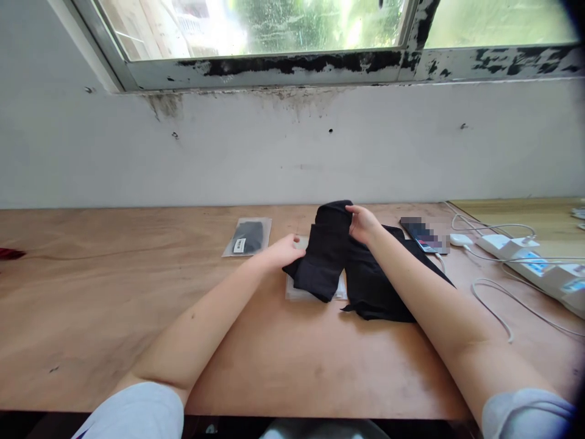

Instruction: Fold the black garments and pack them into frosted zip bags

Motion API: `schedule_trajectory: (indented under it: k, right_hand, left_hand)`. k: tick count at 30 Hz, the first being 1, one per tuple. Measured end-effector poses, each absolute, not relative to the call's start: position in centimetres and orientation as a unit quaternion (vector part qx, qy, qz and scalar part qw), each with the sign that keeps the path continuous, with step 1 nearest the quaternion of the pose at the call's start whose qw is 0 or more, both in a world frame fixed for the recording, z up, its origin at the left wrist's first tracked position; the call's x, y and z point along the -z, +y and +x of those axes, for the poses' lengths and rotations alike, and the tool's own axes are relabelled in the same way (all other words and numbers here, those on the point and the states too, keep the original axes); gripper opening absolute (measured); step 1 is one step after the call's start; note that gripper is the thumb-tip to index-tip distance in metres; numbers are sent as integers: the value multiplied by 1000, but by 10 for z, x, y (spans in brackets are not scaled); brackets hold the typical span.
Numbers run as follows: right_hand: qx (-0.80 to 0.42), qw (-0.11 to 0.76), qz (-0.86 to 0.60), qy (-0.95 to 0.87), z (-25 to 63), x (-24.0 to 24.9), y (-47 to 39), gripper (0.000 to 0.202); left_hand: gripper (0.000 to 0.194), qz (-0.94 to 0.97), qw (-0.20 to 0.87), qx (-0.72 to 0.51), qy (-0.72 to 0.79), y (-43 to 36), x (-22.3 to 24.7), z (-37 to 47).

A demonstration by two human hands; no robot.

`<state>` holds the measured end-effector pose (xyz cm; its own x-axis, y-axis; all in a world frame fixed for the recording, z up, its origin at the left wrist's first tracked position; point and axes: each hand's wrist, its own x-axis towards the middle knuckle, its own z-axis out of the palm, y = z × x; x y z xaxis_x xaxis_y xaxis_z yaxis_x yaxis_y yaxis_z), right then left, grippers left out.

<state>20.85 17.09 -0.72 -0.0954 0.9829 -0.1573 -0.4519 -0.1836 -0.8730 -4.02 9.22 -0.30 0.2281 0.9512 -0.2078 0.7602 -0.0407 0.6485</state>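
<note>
A folded piece of black cloth [325, 247] is raised a little over the middle of the table, between my two hands. My right hand [364, 225] pinches its upper right edge with thumb and fingers. At the cloth's left edge, my left hand [289, 251] has its fingers closed on the fabric, near a flap that hangs down to the left. Beneath the cloth lie clear plastic bags [292, 291], mostly covered. More black cloth [381, 283] lies loosely spread on the right, partly hidden behind my right forearm.
A clear bag with a dark folded item and white label [239, 246] lies left on the wooden table [114, 292]. To the right are a phone [423, 235] on a cable, a white power strip [525, 259] and loose white cords. A wall and window stand behind.
</note>
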Motion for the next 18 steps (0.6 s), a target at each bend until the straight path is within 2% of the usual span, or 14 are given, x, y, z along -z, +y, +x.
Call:
schedule_trajectory:
  k: [2,4,6,8,11,15,18]
  right_hand:
    - [-658,526,-438,-314,207,26,179,7]
    - [-651,525,-462,-296,207,37,185,12]
    - [-641,545,-446,-306,209,41,187,16]
    - [-624,570,-403,-351,213,39,186,22]
    - [-594,577,-349,-438,218,30,178,29]
    - [-569,544,-315,-530,217,15,160,29]
    - [-558,441,-333,-619,211,7,146,28]
  left_hand:
    - [53,768,126,-189,599,84,9,-29]
    - [51,844,36,-180,503,73,17,-19]
    - [56,892,58,-119,433,64,27,-12]
    - [65,896,105,-59,428,62,40,-8]
    - [67,891,116,-58,435,69,57,-10]
    - [50,840,122,-223,479,82,72,-16]
    - [48,750,113,-380,530,87,77,-22]
